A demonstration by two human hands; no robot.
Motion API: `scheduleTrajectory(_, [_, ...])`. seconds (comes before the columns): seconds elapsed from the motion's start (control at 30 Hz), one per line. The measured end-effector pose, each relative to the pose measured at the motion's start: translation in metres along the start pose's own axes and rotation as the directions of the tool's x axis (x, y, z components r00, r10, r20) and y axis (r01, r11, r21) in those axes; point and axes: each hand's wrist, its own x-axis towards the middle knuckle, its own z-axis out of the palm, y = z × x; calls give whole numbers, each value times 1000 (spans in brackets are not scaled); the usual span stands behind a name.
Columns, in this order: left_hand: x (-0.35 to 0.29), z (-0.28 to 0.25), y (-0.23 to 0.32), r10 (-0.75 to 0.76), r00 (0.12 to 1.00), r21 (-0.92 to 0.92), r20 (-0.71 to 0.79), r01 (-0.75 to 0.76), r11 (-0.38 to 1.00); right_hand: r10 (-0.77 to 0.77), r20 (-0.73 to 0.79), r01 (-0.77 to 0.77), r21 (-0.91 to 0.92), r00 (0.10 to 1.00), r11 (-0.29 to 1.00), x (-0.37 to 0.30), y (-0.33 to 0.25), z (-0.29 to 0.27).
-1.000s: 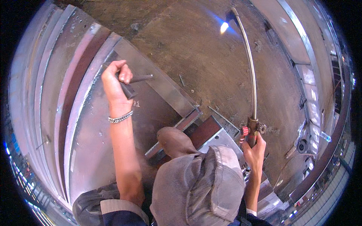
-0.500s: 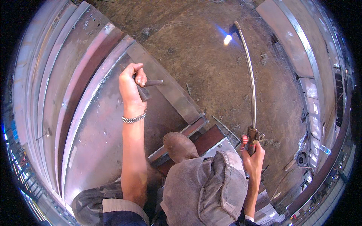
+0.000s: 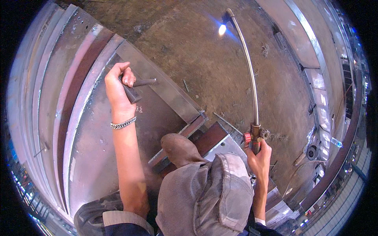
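Observation:
At the right, my right hand point(image 3: 260, 157) is closed round the handle end of a cutting torch point(image 3: 250, 70), beside its red knob. The long metal tube points away from me, and a bright blue-white flame point(image 3: 222, 30) burns at its bent tip, over the ground. My left hand point(image 3: 120, 86), with a chain bracelet at the wrist, is raised over a steel plate point(image 3: 94, 153) at the left. Its fingers wrap round a dark metal tool point(image 3: 132, 95) with a tapered block and a short rod sticking out to the right. The fist hides the tool's middle, so its kind is unclear.
My brown boot point(image 3: 179, 147) and grey-clad knee point(image 3: 208, 188) are between my arms, by steel pieces point(image 3: 212, 137). Long steel beams point(image 3: 71, 90) line the left side; more steel point(image 3: 295, 35) lies at the right. A hose point(image 3: 297, 171) and bottle point(image 3: 336, 142) are at lower right.
Both hands, the torch and the surroundings have shifted left in the picture, and the torch tip sits slightly higher. Both grips stay the same; the flame still burns.

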Motion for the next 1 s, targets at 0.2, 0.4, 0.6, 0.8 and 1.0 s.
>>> scheduleTrajectory(0.2, [1, -3, 0, 29, 999, 0, 47, -29, 1000, 27, 37, -27, -20, 999, 999, 3, -4, -2])
scheduleTrajectory(0.4, [7, -2, 13, -17, 1000, 3, -11, 17, 1000, 9, 26, -8, -39, 1000, 999, 4, -8, -2])
scheduleTrajectory(0.6, [13, -3, 18, -26, 991, 59, -128, 33, 998, 19, 42, -16, -67, 999, 998, 7, -5, 2])
scheduleTrajectory(0.8, [14, -14, 28, 21, 990, 8, -141, -20, 1000, -46, 44, 46, -19, 998, 999, 9, -8, 6])
scheduleTrajectory(1.0, [25, -25, 72, 178, 961, 89, -213, -162, 983, -136, -14, 136, -56, 991, 989, 8, -13, 5])
